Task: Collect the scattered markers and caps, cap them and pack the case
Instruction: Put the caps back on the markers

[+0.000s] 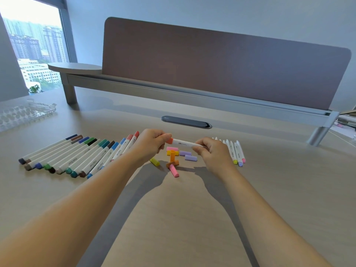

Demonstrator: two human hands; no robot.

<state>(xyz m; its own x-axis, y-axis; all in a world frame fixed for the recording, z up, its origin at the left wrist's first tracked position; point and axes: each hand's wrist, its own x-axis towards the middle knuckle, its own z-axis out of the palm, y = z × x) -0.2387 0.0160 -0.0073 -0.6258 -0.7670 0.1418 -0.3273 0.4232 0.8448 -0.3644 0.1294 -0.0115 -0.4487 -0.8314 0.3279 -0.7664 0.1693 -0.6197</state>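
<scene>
Marker (185, 144) is pinched by the right hand (212, 153) while the left hand (152, 142) grips its orange cap (170, 140), which looks to need a firm press home next.

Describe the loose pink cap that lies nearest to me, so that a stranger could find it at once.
On the beige wooden desk, look below the two hands at the small heap of loose pastel plastic caps. The long pink cap lies at the heap's near edge, touching the brown-orange cap. Unlike the other pink cap farther back, it points towards you.
</scene>
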